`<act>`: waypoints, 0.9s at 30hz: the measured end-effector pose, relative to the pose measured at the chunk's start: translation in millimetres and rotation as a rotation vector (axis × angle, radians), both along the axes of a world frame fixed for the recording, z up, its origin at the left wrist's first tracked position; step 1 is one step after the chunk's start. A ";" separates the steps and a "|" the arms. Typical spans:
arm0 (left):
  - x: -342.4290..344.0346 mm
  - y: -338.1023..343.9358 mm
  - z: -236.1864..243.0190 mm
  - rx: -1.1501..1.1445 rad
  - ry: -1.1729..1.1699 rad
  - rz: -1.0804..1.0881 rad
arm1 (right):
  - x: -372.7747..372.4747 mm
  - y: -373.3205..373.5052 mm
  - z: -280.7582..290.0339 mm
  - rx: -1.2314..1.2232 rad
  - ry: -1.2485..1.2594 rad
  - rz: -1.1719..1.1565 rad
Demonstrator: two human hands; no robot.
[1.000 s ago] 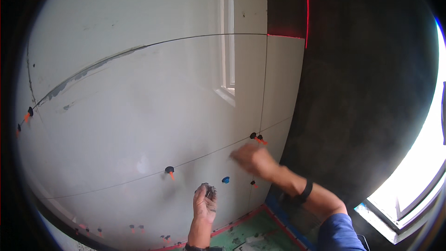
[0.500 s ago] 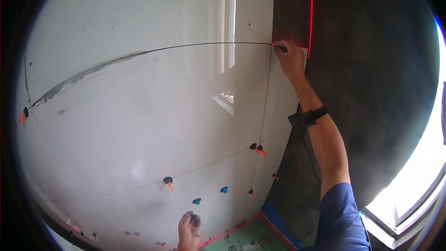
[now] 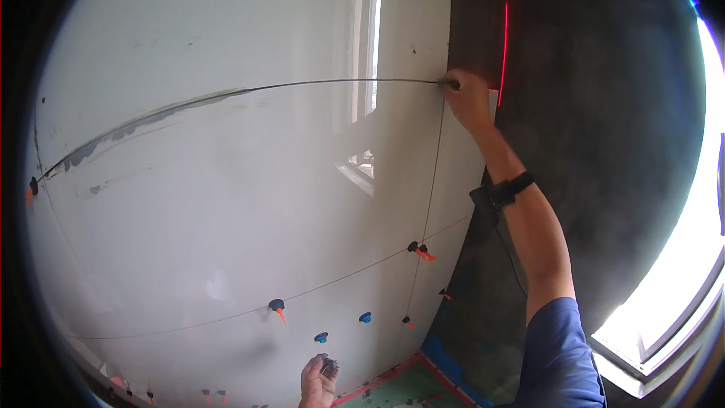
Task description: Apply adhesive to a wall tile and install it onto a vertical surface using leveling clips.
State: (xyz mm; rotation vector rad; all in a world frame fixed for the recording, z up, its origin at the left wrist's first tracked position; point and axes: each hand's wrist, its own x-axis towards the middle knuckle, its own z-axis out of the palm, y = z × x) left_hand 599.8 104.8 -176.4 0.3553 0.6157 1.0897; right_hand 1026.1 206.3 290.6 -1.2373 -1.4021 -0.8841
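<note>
head view: right hand (image 3: 467, 100) raised at the upper end of the vertical joint (image 3: 433, 177), where the horizontal joint (image 3: 325, 81) meets it; fingers drawn together on one small dark piece (image 3: 453, 85), partly hidden by the grip. left hand (image 3: 317, 387) low and well apart from the right, fingers curled about several dark pieces (image 3: 329, 367) — number cannot be told.

step in hand, as judged: placing or working the small dark piece at the joint crossing. the next move would seem to call for a steady pinch and good alignment with the joint.

count: blue knobs (image 3: 365, 318), two, on the pale panel (image 3: 226, 204) above the left hand. dark-headed clips with orange stems (image 3: 277, 307), six plainly seen — one at the far left, one mid-panel, two at the lower joint crossing, two lower right; at least four smaller ones near the bottom edge, too small for a sure count. red light line (image 3: 505, 41), one upright, on the dark wall (image 3: 596, 143). wrist strap (image 3: 517, 186), one, on the right arm.
</note>
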 end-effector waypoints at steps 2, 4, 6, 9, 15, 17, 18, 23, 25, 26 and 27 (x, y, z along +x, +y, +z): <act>-2.5 1.2 -2.0 -0.014 -0.012 -0.012 | -7.1 3.6 2.9 -0.006 -0.013 -0.029; -6.1 2.9 -8.2 -0.043 -0.018 0.006 | -13.0 6.2 5.1 -0.010 -0.031 -0.055; -14.6 4.2 -9.9 -0.044 -0.048 0.003 | -15.6 3.4 6.6 -0.057 0.092 0.025; -25.7 10.7 -13.3 -0.057 -0.064 -0.012 | -40.5 3.9 3.2 -0.075 0.050 0.033; -65.2 15.5 -14.0 -0.039 -0.107 -0.039 | -135.7 -2.2 7.7 -0.095 0.069 0.046; -75.7 17.0 -13.0 -0.024 -0.113 -0.047 | -157.1 -6.7 8.9 -0.140 0.126 0.081; -82.9 15.5 -11.7 -0.043 -0.128 -0.044 | -168.0 -8.3 9.3 -0.185 0.192 0.115; -113.5 27.5 -29.6 -0.052 -0.223 -0.082 | -232.9 -1.8 10.9 -0.140 0.123 0.145; -117.8 32.1 -6.6 -0.042 -0.326 -0.029 | -261.9 0.3 8.3 -0.136 0.077 0.145; -118.2 35.6 3.4 -0.044 -0.333 -0.026 | -278.0 -6.2 9.5 -0.157 0.126 0.151; -118.0 39.9 13.9 -0.018 -0.348 -0.034 | -292.3 -10.0 11.6 -0.176 0.172 0.160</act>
